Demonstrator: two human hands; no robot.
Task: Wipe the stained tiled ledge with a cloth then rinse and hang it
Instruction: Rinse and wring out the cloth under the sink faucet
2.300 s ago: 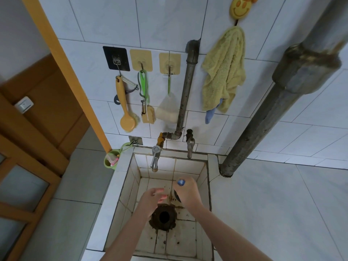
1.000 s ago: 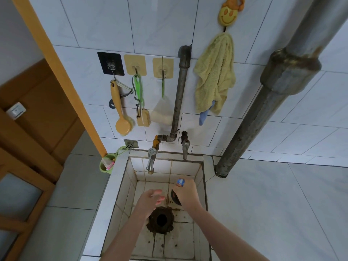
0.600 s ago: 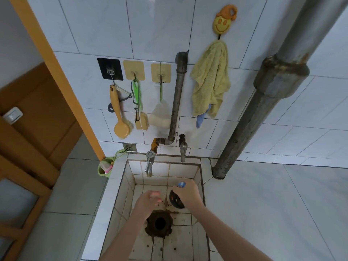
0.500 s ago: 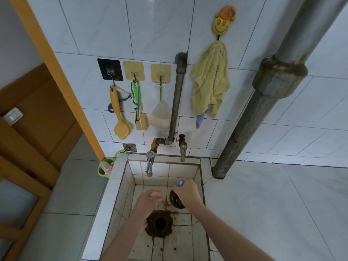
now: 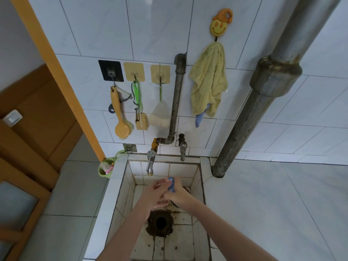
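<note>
The right hand (image 5: pixel 178 196) is curled tight round a small, bunched blue cloth (image 5: pixel 171 185), whose top pokes out of the fist. Just left of that grip the left hand (image 5: pixel 153 196) is spread, its fingers loose and holding nothing, their tips right beside the cloth; whether they touch it cannot be told. Beyond the grip and slightly left, the tap (image 5: pixel 150 163) points down into the tiled basin (image 5: pixel 122 194). Nearer than the grip lies the dark, stained drain hole (image 5: pixel 160 223). High above it a yellow towel (image 5: pixel 208 81) hangs on the wall
</note>
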